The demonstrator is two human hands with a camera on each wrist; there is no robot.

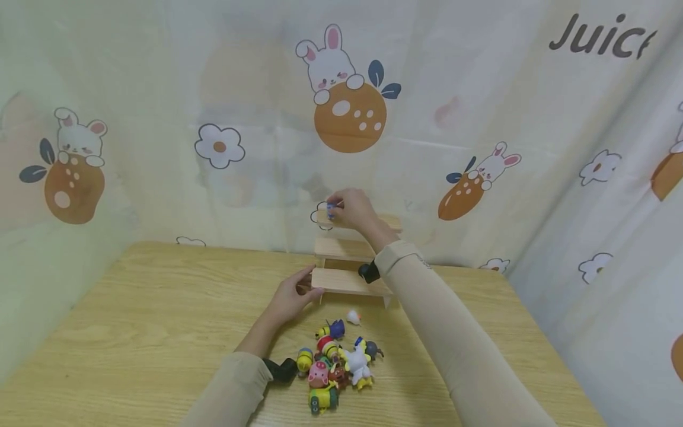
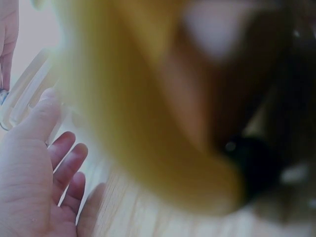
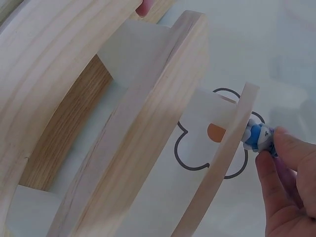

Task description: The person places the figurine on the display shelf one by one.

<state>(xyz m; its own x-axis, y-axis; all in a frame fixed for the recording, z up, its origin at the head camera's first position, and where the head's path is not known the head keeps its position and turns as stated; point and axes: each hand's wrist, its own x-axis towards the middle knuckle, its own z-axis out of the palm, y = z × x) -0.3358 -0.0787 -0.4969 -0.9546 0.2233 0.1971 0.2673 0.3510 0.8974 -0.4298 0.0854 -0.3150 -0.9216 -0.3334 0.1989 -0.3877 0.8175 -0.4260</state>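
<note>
My right hand [image 1: 353, 207] pinches a small blue-and-white figurine [image 3: 259, 137] between thumb and fingers. The figurine's base is right at the left end of the top board [image 3: 217, 168] of a three-tier wooden display stand. Down at the lowest board [image 1: 341, 280], my left hand [image 1: 288, 299] holds the stand's left end, thumb toward the front and fingers around the far side. In the left wrist view, the left hand [image 2: 37, 163] shows its thumb along the board edge. A large blurred yellow toy [image 2: 128, 98] hides much of that view.
A pile of small toy figures lies before the stand: a pink pig [image 1: 318, 375], a white figure with yellow feet [image 1: 357, 363], a green-and-yellow one [image 1: 322, 398] and several others. A small white toy [image 1: 353, 317] lies nearer the stand. Behind the wooden table [image 1: 176, 320] hangs a printed curtain [image 1: 256, 196].
</note>
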